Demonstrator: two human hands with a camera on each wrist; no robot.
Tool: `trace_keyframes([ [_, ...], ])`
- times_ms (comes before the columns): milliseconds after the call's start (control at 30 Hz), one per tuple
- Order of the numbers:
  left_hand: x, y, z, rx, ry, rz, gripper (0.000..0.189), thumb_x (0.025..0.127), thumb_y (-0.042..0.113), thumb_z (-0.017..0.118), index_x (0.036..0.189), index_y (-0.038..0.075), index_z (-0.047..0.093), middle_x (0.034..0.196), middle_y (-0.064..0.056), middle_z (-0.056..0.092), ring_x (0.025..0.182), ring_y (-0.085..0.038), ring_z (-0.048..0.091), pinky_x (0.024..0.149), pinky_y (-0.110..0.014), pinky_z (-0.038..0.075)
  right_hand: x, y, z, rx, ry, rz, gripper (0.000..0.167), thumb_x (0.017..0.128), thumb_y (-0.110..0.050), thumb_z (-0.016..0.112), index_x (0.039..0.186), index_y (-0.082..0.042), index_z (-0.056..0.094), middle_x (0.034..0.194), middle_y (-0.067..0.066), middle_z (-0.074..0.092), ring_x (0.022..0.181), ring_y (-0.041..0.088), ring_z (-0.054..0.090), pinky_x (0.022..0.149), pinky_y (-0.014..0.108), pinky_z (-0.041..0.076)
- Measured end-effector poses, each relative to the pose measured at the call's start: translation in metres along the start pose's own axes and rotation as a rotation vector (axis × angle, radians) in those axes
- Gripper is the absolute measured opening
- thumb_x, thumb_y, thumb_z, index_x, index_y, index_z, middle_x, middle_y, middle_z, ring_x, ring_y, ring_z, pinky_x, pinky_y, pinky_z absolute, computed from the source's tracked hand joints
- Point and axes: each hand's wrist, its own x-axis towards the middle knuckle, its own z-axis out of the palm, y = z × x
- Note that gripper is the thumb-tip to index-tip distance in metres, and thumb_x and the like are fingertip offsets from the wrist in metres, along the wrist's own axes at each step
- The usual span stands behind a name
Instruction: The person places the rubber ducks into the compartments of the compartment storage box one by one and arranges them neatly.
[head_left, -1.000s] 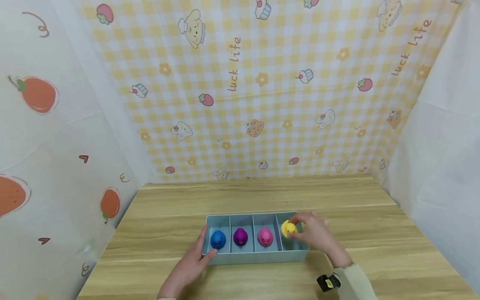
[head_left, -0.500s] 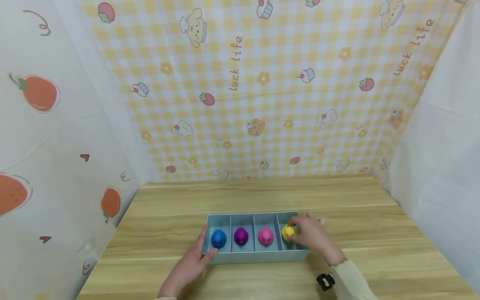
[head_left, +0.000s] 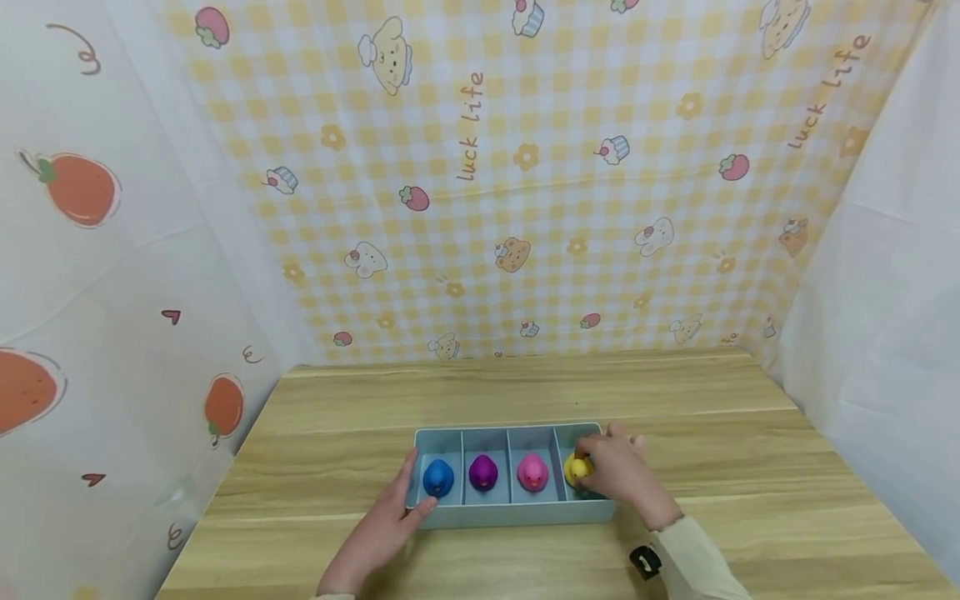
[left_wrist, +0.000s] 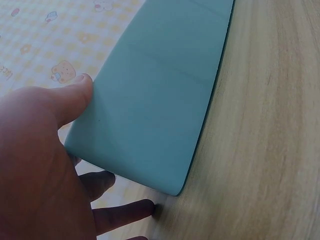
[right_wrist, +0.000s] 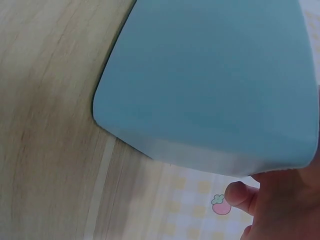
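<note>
A blue-grey divided box (head_left: 517, 517) with a row of compartments lies on the table. My left hand (head_left: 378, 525) holds its left end, thumb at the front rim and fingers along the end wall. In the left wrist view that thumb (left_wrist: 75, 97) presses the box's edge. Inside the rightmost compartment, my right hand (head_left: 622, 471) pinches a yellow rubber duck (head_left: 576, 472), partly covered by the fingers. Separate compartments hold a blue duck (head_left: 438, 478), a purple duck (head_left: 483, 473) and a pink duck (head_left: 533, 473). The box wall (right_wrist: 200, 85) hides the duck in the right wrist view.
The wood-grain table (head_left: 360, 408) extends around the box. Behind it hangs a yellow checked cloth (head_left: 495, 208), with white cloth sides at left (head_left: 135, 275) and right (head_left: 870, 333). A black wrist device (head_left: 645, 562) sits at the right sleeve.
My right hand has lowered the yellow duck further into the rightmost compartment, with the fingers now covering more of it. The left hand and the other ducks stay in place.
</note>
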Motion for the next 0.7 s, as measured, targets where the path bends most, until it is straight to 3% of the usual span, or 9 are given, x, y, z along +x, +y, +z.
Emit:
trace_keyframes([
  [500, 0.0012, -0.0012, -0.0004, -0.007, -0.005, 0.035, 0.078, 0.096, 0.046, 0.051, 0.155, 0.014, 0.01, 0.154, -0.024, 0.024, 0.137, -0.049, 0.028, 0.108, -0.064, 0.026, -0.0011, -0.0035, -0.0013, -0.003, -0.018, 0.022, 0.028, 0.063, -0.023, 0.088, 0.083, -0.018, 0.069, 0.083, -0.009, 0.068, 0.076, 0.016, 0.034, 0.064, 0.034, 0.018],
  [700, 0.002, -0.0042, 0.0004, -0.009, -0.002, 0.045, 0.078, 0.096, 0.046, 0.051, 0.155, 0.015, 0.011, 0.155, -0.024, 0.024, 0.137, -0.049, 0.028, 0.108, -0.064, 0.027, -0.007, 0.0021, -0.0057, 0.055, 0.059, 0.002, 0.038, 0.066, -0.027, 0.086, 0.098, -0.014, 0.07, 0.098, -0.003, 0.071, 0.079, 0.014, 0.037, 0.066, 0.034, 0.02],
])
